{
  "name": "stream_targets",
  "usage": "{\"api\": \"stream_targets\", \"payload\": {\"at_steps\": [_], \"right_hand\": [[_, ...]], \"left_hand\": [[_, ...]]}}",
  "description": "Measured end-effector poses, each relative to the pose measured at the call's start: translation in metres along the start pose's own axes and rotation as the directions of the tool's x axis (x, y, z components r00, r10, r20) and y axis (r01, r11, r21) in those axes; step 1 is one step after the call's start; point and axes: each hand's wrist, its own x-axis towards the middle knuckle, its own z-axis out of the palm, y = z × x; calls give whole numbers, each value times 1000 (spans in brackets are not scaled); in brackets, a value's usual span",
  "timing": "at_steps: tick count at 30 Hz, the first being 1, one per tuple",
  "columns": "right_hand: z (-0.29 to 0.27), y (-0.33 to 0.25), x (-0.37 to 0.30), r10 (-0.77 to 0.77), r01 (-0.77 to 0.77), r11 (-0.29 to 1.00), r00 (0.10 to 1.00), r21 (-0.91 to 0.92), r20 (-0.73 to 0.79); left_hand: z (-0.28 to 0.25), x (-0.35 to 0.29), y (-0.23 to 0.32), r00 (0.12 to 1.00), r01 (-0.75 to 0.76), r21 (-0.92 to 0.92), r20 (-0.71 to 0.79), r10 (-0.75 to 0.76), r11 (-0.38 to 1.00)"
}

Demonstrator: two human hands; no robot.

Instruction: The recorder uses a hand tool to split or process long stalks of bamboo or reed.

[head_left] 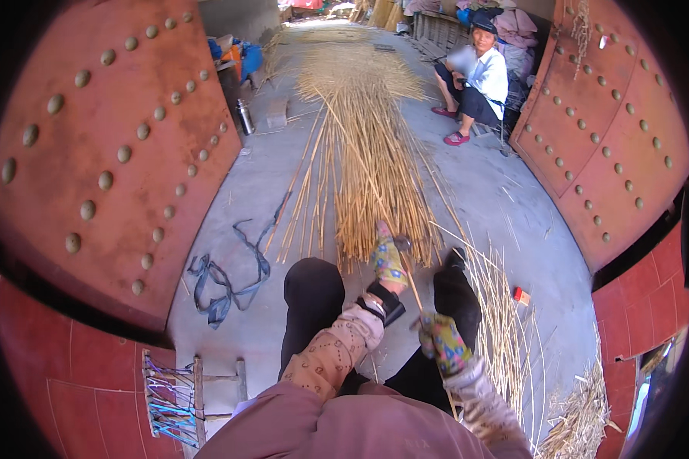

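Note:
A long, thin tan stalk [414, 293], which looks like a reed, runs slantwise between my hands. My left hand [390, 262], in a flower-patterned glove, grips it farther up, with one finger pointing forward. A small dark object [402, 242] sits at that hand; its kind is unclear. Nearer my body, my right hand [442, 346], gloved alike, is closed around the stalk's lower part. Ahead of my knees lies a large spread bundle of stalks [371, 183], cut ends toward me. Paler, thinner stalks [497, 306] lie beside my right leg.
Studded red doors [122, 138] stand open on both sides. A person [482, 76] sits at the far right. A dark strap [226, 283] lies at left, near a low stool [195, 398]. A flask [244, 117], a small red box [521, 296] and dry husks [578, 417] are on the ground.

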Motion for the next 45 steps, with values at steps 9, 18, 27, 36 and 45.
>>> {"api": "stream_targets", "payload": {"at_steps": [9,18,27,36,45], "right_hand": [[-32,34,-139,361,-383,850,924,363,128],[-8,9,-33,192,-171,968,976,182,-104],[-52,48,-152,318,-311,885,947,348,37],[-23,8,-17,70,-54,996,968,72,-240],[-82,55,-150,127,-179,955,968,-235,-218]], "left_hand": [[-24,52,7,995,26,-163,-96,-42,986],[-38,17,-42,984,168,96,-80,-161,981],[-38,32,-24,973,225,-9,-54,-225,974],[-17,2,-64,980,185,215,-112,-164,959],[1,60,61,931,-318,157,-133,339,935]]}}
